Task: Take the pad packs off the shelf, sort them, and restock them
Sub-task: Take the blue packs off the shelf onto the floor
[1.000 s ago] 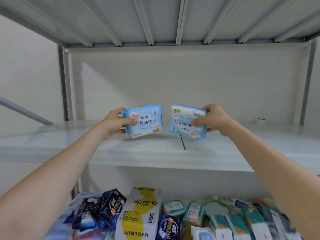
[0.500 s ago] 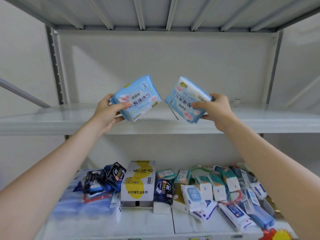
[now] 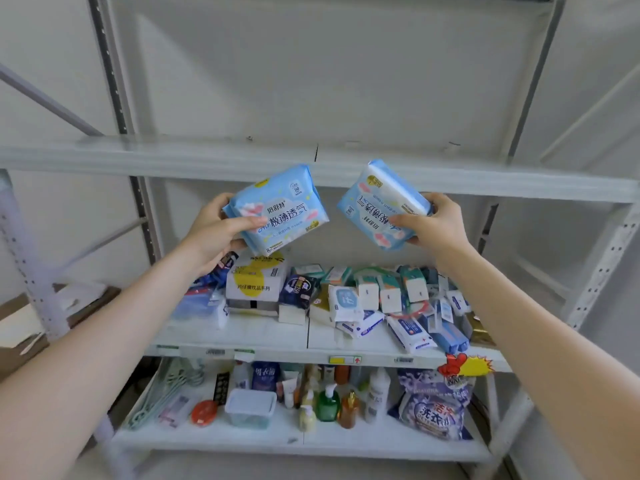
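Blue pad pack L (image 3: 277,211) gripped in L hand (image 3: 214,233), blue pad pack R (image 3: 381,206) in R hand (image 3: 434,225)

two pale blue pad packs held up in front of the upper shelf

the left pack (image 3: 280,211) is a soft, sealed pouch in light blue with white and pink cloud shapes, a small yellow mark near its top and large dark blue characters, tilted so the print climbs to the right; the left hand (image 3: 214,233) grips its left edge, thumb across the front. the right pack (image 3: 381,207) seems the same kind, its print upside down, tilted the opposite way, a white side panel showing; the right hand (image 3: 438,225) grips its right edge. the packs are near each other but apart, in the air just below the upper shelf (image 3: 173,157) lip.
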